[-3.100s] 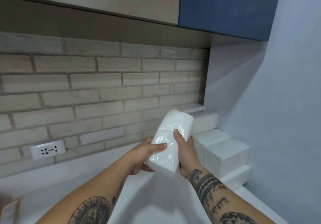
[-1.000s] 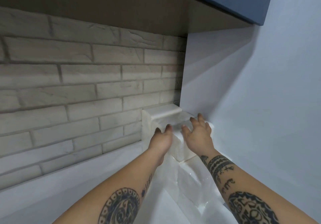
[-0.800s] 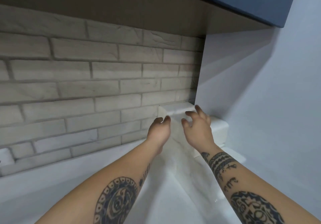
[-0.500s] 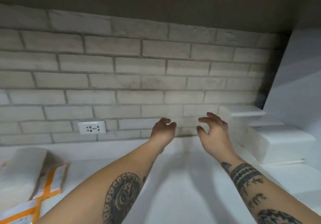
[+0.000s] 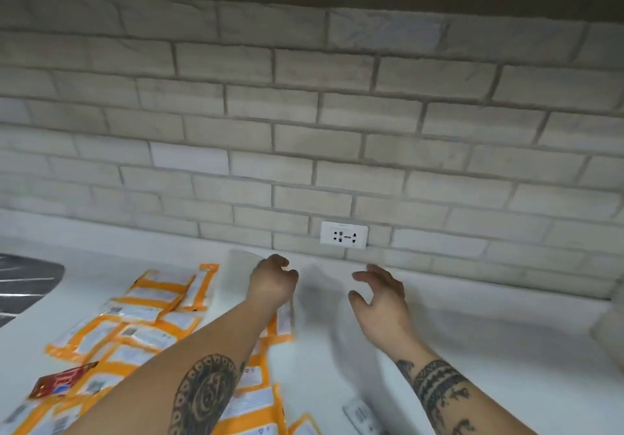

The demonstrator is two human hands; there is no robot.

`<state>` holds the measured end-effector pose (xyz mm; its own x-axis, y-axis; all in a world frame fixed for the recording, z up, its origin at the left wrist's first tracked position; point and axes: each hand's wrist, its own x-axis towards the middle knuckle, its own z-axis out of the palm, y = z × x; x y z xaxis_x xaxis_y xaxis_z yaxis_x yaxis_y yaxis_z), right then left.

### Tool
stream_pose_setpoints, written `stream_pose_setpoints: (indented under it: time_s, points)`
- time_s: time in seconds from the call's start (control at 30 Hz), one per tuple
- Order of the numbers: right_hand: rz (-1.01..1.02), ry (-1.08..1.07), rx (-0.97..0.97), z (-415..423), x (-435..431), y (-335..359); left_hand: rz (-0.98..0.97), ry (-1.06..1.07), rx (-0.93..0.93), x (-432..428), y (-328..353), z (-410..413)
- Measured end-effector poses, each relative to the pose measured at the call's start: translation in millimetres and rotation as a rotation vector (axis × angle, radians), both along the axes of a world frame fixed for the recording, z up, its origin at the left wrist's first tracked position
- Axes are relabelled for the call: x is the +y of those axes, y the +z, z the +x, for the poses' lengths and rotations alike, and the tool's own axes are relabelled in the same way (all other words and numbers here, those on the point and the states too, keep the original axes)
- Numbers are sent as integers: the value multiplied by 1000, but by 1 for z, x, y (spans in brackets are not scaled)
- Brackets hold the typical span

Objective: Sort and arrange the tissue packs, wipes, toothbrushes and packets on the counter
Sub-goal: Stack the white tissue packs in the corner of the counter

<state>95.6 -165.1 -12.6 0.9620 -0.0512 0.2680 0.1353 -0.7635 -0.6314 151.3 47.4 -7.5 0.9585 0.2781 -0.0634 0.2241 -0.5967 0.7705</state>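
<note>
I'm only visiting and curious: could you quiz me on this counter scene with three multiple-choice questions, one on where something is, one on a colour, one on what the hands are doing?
1. Where is the wall socket?
A. on a cupboard door
B. in the brick wall
C. on the ceiling

2. What colour edges the scattered packets?
A. green
B. blue
C. orange

3. What do the left hand and right hand hold?
A. nothing
B. a packet each
C. one tissue pack together

Answers: 1 B, it sits in the bricks just above the counter; 2 C, orange borders frame their white panels; 3 A, both hover over the counter with loosely curled fingers, empty.
</note>
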Motion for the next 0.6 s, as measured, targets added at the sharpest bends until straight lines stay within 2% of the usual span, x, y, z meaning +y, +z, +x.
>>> stream_pose_setpoints:
  time_s: [0.1,0.2,0.33,0.43,0.6]
  points:
    - [2,50,56,6,55,-18,369,56,74,48,-16,7]
    - [12,63,131,5,92,-33,504,-11,257,73,-33,14]
    - [29,38,220,4,121,-43,415,-106,371,94,-63,23]
    - [14,23,251,5,122,-48,334,-109,331,105,-71,27]
    - [104,-18,289,3,121,-57,152,-43,219,129,-73,40]
